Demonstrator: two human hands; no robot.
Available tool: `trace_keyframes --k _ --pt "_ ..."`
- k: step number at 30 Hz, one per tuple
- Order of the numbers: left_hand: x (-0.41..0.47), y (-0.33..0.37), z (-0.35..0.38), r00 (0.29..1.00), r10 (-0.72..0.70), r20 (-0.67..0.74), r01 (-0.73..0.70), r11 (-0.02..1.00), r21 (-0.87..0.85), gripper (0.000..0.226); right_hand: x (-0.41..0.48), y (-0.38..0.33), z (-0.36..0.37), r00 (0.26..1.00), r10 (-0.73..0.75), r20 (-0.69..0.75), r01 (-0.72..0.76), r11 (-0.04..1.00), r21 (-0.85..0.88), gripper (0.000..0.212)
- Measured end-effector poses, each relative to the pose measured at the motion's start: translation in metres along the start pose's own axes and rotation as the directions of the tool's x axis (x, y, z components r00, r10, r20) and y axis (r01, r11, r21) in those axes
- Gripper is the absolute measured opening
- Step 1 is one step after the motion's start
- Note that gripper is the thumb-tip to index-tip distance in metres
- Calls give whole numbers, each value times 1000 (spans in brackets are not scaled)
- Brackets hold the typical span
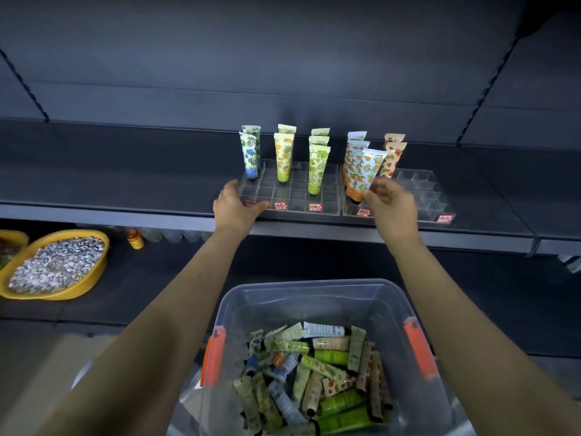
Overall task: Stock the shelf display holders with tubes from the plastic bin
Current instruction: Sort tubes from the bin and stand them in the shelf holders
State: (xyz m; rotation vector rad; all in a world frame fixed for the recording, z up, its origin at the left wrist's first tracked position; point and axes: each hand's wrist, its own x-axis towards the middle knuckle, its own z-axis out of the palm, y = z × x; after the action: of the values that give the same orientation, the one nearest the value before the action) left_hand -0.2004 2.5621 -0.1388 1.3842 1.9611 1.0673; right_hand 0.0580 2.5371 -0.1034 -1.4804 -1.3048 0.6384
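Note:
Two clear display holders stand side by side on the dark shelf, the left holder (292, 199) and the right holder (421, 190). Upright tubes fill their back slots in rows: blue-flowered (250, 155), yellow (283, 155), green (318, 165), orange (351, 165) and strawberry-patterned (392, 158). My right hand (391, 204) pinches an orange-patterned tube (367, 171), tilted, its dark cap low over the right holder's front left slots. My left hand (235, 206) rests at the front left corner of the left holder, thumb along its front edge. The clear plastic bin (239, 306) below holds several loose tubes.
A yellow basin (94, 272) of grey-white pieces sits on the lower shelf at left, with a small orange bottle (135, 239) behind it. The bin has orange latches on both sides. The shelf stretches away bare and dark to the left and right of the holders.

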Motion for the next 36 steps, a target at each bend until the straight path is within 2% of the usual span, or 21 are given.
trace_keyframes --k 4,9,16,31,36 --pt "3 -2 1 1000 8 -12 -8 999 51 85 5 8 6 1000 -16 -3 15 994 -105 23" --pt "1 -5 2 999 41 -23 -40 999 33 83 4 19 9 998 -57 -3 56 980 -191 25" --pt "1 -5 2 1000 15 -24 -16 999 -41 82 7 20 9 998 -57 13 58 978 -200 28" --pt "-1 -3 -2 1000 1 5 -1 999 -54 78 3 18 8 999 -26 26 30 985 -168 28" --pt "-5 -2 -2 998 63 0 -62 995 80 77 4 20 6 999 -15 30 19 988 -152 34"
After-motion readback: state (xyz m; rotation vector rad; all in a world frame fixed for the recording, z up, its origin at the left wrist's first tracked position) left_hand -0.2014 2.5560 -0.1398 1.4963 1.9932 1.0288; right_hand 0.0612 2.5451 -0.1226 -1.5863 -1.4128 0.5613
